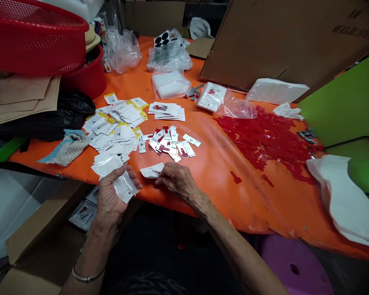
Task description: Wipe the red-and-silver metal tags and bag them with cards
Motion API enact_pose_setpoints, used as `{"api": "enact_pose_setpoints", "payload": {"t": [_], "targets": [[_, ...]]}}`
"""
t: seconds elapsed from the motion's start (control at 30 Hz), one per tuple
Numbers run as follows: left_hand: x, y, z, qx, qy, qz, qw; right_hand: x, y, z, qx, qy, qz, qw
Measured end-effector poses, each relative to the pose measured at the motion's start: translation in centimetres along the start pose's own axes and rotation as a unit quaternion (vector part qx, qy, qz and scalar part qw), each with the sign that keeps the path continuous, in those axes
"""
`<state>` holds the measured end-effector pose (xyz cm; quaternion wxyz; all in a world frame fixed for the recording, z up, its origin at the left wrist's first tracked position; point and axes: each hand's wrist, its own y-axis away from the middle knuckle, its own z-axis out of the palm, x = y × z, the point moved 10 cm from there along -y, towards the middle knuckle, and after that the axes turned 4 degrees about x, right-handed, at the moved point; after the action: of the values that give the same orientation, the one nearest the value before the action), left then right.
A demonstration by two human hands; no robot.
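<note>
My left hand is closed on a small, shiny clear plastic packet, held just off the front edge of the table. To its right, my right hand pinches the edge of a thin stack of printed cards lying near that edge. Beyond the cards is a loose heap of small white and dark-red cards. Several packets with yellow strips are piled behind my left hand. A neat stack of white cards lies farther back. My fingers hide part of the cards.
Many flat red pieces spread over the right of the orange table. White paper sheets lie at the right edge. A large cardboard box stands behind. Red baskets fill the back left. An open carton sits below left.
</note>
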<state>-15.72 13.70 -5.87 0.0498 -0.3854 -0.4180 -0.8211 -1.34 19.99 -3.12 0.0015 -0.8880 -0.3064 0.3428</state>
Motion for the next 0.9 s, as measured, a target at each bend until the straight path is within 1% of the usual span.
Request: {"api": "enact_pose_setpoints", "payload": {"t": [0.07, 0.17, 0.23, 0.27, 0.3, 0.37, 0.4, 0.43, 0.47, 0.53, 0.6, 0.67, 0.73, 0.77, 0.8, 0.83, 0.87, 0.9], "targets": [[-0.2, -0.1, -0.2, 0.0, -0.005, -0.004, 1.0, -0.3, -0.1, 0.3, -0.038, -0.034, -0.01, 0.999], [-0.6, -0.3, -0.1, -0.008, -0.006, -0.012, 1.0, -0.8, -0.4, 0.7, -0.098, -0.041, -0.036, 0.994], [-0.8, -0.2, 0.0, -0.016, -0.005, -0.017, 1.0, -0.6, -0.6, 0.6, -0.103, -0.024, -0.042, 0.994], [-0.8, -0.1, 0.0, -0.017, -0.008, -0.02, 1.0, -0.5, -0.7, 0.1, -0.082, -0.015, -0.042, 0.996], [-0.9, 0.0, -0.1, -0.015, -0.015, -0.023, 1.0, -0.5, -0.7, -0.7, -0.041, -0.009, -0.042, 0.998], [-1.1, 0.3, -0.1, -0.008, -0.037, -0.033, 0.999, -1.2, 0.0, -3.2, 0.078, -0.008, -0.062, 0.995], [-1.3, 0.5, -0.1, -0.006, -0.045, -0.04, 0.998, -1.9, 0.8, -4.4, 0.133, -0.016, -0.087, 0.987], [-1.6, 0.6, 0.1, -0.004, -0.049, -0.049, 0.998, -2.8, 1.7, -5.4, 0.171, -0.028, -0.119, 0.978], [-1.9, 0.8, 0.3, -0.004, -0.05, -0.059, 0.997, -3.8, 2.7, -5.9, 0.187, -0.043, -0.152, 0.969], [-3.0, 1.2, 1.2, -0.017, -0.045, -0.086, 0.995, -5.3, 4.2, -6.1, 0.175, -0.078, -0.206, 0.96], [-4.5, 1.7, 2.4, -0.052, -0.047, -0.125, 0.99, -5.7, 5.1, -6.0, 0.154, -0.102, -0.221, 0.958], [-6.3, 2.3, 3.7, -0.094, -0.056, -0.168, 0.98, -5.0, 5.4, -6.2, 0.146, -0.123, -0.214, 0.958], [-7.5, 2.7, 4.4, -0.109, -0.062, -0.184, 0.975, -3.0, 4.9, -6.6, 0.145, -0.125, -0.179, 0.965], [-7.7, 2.7, 4.6, -0.103, -0.063, -0.176, 0.977, -1.3, 4.4, -6.9, 0.155, -0.111, -0.139, 0.972], [-7.7, 2.5, 4.7, -0.091, -0.062, -0.16, 0.981, 0.9, 3.8, -7.5, 0.174, -0.085, -0.079, 0.978], [-7.5, 2.4, 4.7, -0.076, -0.06, -0.142, 0.985, 3.4, 3.2, -8.2, 0.195, -0.047, -0.002, 0.98], [-7.4, 2.2, 4.8, -0.061, -0.059, -0.128, 0.988, 5.9, 2.8, -8.9, 0.216, -0.004, 0.081, 0.973], [-7.4, 2.1, 4.8, -0.047, -0.058, -0.118, 0.99, 8.1, 2.6, -9.7, 0.231, 0.038, 0.158, 0.959]]}}
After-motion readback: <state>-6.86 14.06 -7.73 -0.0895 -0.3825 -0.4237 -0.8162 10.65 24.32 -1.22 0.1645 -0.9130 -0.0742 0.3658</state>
